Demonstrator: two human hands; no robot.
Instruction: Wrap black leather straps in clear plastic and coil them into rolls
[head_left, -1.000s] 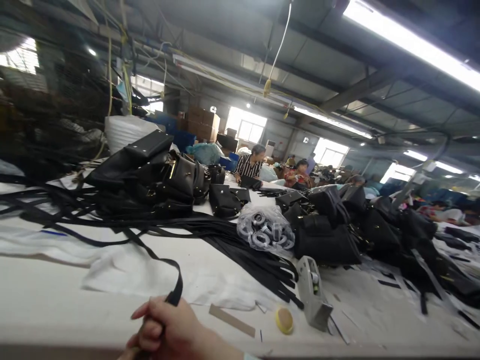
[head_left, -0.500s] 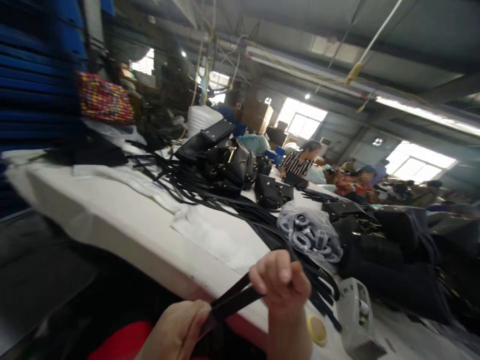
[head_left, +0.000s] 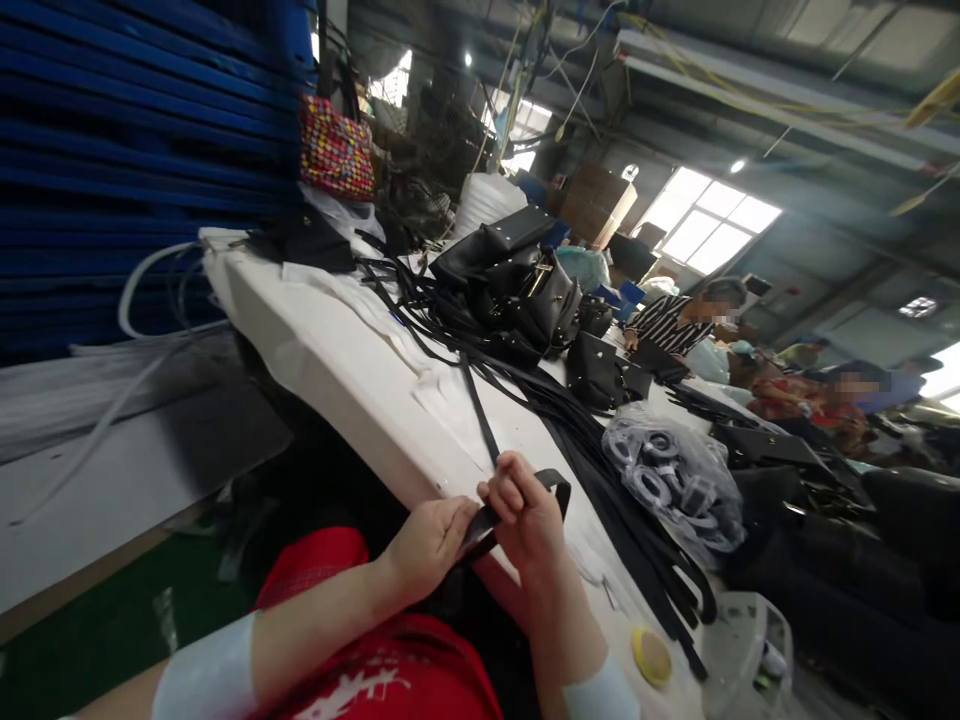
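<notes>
A black strap runs from the white table top down to my hands at the table's front edge. My left hand is closed on the strap, fingers pressed together. Close beside it, my right hand has its fingers curled round the strap, and a loop of it stands out behind that hand. More black straps lie in a long bundle across the table, beyond my right hand.
Black bags are piled on the white table. Right of the straps are a clear bag of rings, a yellow disc and a white dispenser. Blue shutters stand left. A person in stripes works beyond.
The view has swung left and down, showing more of my arms and red clothing. My hands are closer together, and a strap loop now shows behind my right hand.
</notes>
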